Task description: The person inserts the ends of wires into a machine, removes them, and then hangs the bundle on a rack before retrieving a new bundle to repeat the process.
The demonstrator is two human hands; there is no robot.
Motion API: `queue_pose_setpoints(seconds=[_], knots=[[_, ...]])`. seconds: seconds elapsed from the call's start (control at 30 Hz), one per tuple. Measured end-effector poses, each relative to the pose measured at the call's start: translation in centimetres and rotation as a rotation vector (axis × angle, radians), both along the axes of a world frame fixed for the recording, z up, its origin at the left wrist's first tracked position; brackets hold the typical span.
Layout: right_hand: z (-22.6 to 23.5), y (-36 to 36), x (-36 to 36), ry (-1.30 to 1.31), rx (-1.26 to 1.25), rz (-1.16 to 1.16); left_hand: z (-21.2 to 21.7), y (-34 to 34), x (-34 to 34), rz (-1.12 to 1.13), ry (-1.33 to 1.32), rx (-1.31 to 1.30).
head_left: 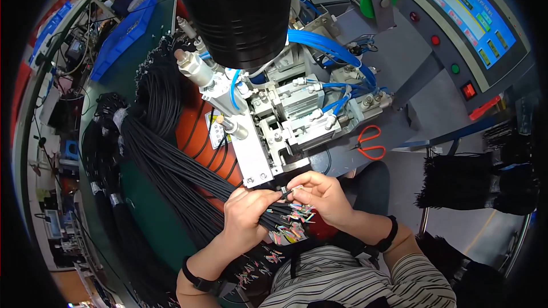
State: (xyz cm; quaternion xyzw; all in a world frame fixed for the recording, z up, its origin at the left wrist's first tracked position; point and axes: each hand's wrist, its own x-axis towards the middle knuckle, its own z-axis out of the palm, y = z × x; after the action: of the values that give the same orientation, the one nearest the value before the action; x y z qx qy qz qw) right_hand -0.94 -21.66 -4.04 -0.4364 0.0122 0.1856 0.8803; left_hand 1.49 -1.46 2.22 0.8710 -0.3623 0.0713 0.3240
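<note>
Both hands are up close together right in front of the machine. Left hand is wrapped around a fat bundle of black cables, which fans back to the left over the green bench. Right hand is pinching one cable end between thumb and fingers, just beside the left fingertips. Coloured wire tips stick out of the bundle right below both hands. Red-handled scissors sit off to the right, well apart.
</note>
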Motion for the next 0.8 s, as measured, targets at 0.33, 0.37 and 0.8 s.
queue_pose_setpoints(seconds=[0.33, 0.37, 0.8], knots=[[0.2, -0.7, 1.2, -0.392, -0.284, 0.035, -0.3, 0.0, -0.1, -0.029, -0.024, 0.059], [0.4, -0.7, 1.3, -0.444, -0.345, 0.044, -0.3, 0.2, -0.1, -0.042, -0.005, 0.062], [1.4, -0.8, 1.9, 0.108, 0.05, 0.362, 0.1, -0.3, -0.5, -0.084, -0.291, 0.152]])
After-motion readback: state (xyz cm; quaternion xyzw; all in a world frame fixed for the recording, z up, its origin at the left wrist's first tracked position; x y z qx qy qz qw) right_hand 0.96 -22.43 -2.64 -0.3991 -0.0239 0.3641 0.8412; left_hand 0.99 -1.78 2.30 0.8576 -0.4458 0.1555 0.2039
